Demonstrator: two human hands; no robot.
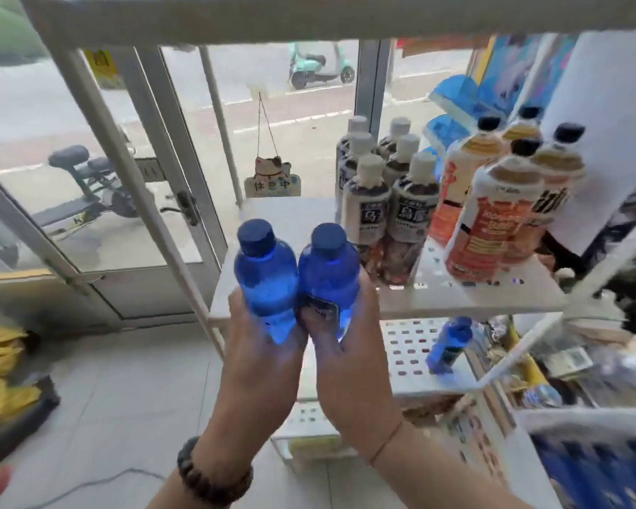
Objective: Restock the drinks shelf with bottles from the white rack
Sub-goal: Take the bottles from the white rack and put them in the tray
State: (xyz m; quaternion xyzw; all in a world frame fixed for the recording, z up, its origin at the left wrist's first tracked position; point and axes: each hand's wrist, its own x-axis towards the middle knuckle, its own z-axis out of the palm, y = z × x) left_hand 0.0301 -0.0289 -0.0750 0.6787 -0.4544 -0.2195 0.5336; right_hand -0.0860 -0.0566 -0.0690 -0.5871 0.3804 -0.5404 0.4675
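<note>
— Before the shelf (467, 301), what am I holding?

— Two blue bottles, upright and touching. Your left hand (259, 347) grips the left bottle (267, 277); your right hand (349, 343) grips the right bottle (329, 277).

— And on the shelf?

— Tea bottles (390, 200) beside orange bottles (492, 211), right of yours. One more blue bottle (448, 345) stands a tier below. A white rack (584, 422) shows at the lower right.

One head-worn wide-angle view, looking forward and down.

I see from above and close behind my two hands (309, 347), facing the white shelf (456, 299) nearby on the right and the glass door (155, 200) farther off on the left; the edges bend.
</note>
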